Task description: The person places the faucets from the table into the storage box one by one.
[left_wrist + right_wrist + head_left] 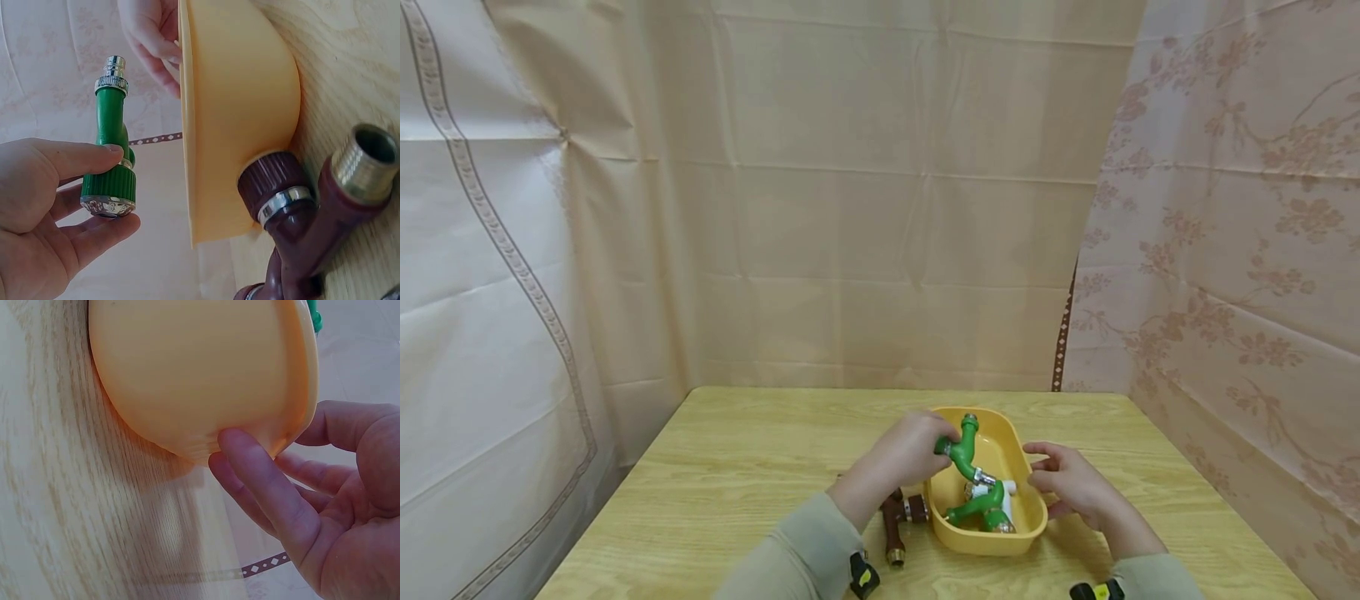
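My left hand (910,450) pinches a green tap (967,454) by its ribbed knob, holding it above the yellow plastic basin (988,546). In the left wrist view the held tap (111,122) points its metal hose spout upward, with the thumb across the knob end. Another green tap (992,502) lies inside the basin over a white piece (1008,492), which is partly hidden. My right hand (1071,483) is at the basin's right side, fingers spread; in the right wrist view its fingertips (234,440) meet the basin's outer wall (200,375).
Dark red-brown taps (893,525) with brass threaded ends lie on the wooden table (760,467) beside the basin's left wall, partly behind my left forearm. Cloth curtains (850,250) hang behind the table and along both sides.
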Demonstrator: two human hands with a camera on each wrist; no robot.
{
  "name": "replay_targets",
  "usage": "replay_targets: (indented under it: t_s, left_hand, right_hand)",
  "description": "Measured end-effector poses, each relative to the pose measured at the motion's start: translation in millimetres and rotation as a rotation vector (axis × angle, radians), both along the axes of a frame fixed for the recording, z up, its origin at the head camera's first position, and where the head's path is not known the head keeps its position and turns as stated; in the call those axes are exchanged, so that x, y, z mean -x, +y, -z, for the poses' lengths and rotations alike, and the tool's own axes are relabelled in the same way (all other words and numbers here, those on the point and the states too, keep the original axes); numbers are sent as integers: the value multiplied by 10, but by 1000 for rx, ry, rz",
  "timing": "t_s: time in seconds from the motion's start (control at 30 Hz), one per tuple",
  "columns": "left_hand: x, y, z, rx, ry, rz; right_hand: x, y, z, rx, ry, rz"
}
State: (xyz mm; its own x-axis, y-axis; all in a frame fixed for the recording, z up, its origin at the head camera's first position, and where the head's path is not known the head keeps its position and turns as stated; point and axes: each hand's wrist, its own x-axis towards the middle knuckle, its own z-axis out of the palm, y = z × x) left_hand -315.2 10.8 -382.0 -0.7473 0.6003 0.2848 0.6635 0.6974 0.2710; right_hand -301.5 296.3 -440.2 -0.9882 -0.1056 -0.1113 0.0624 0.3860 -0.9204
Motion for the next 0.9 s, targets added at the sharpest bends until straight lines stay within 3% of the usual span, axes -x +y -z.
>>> replay_targets:
  t_s: [0.27, 0.67, 0.9]
  left_hand:
    - [-33, 121, 38, 19, -58, -31]
    - [-4, 280, 131, 69, -28, -22]
    - [-9, 402, 167, 114, -51, -28]
  right_hand:
    - [2, 13, -1, 3, 2, -20]
    - [6, 20, -7, 13, -6, -24]
    - [-2, 13, -8, 24, -2, -24]
